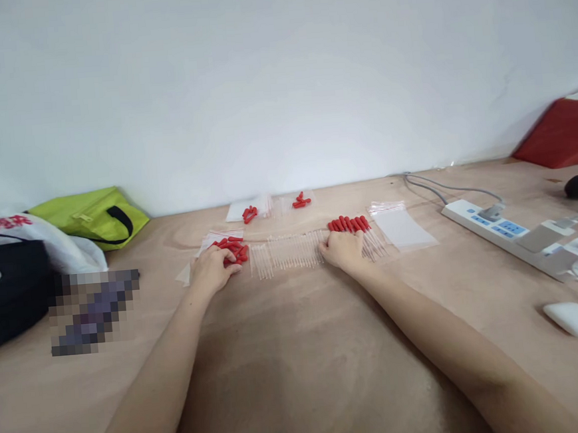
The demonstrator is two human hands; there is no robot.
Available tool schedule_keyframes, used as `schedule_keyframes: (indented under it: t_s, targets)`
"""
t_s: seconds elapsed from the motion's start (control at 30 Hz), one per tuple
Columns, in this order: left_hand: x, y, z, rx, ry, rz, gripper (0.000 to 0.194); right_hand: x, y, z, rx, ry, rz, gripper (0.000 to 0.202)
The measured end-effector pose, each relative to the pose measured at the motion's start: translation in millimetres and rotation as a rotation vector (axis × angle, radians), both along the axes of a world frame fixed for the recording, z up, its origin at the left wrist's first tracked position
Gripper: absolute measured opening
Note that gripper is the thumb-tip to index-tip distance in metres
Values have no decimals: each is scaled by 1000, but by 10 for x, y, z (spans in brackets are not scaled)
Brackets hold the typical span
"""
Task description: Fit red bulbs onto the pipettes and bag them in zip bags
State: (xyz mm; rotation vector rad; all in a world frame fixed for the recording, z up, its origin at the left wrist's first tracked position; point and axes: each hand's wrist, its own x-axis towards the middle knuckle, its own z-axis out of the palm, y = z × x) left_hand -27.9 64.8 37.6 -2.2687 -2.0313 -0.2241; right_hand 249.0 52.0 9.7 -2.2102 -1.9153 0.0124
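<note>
"Where are my hands?"
"Your left hand (210, 271) curls at the red caps (238, 252), your right hand (344, 249) over the right end of the thin sticks (292, 251), toward the worktop's (299, 349) far edge; I can't tell whether either grips anything."

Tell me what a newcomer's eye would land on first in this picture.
Probably the small bright red pieces, heaped at the left hand and lined up just beyond the right hand, with a row of thin pale sticks between the hands. Next, perhaps, the lime-green bag by the wall at left and the large red item at far right.
</note>
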Motion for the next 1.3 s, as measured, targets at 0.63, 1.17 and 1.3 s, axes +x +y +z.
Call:
schedule_keyframes:
  t_s: [0.63,1.17,1.3]
  targets:
    - [773,-341,-260,-2,-768,-463,13,430,-419,-293,468,314,502,32]
    - [989,-547,-436,-65,-931,-433,21,293,-545,-218,442,281,659,22]
    - [988,-534,-458,-37,-877,-444,23,256,-556,-197,423,249,701,22]
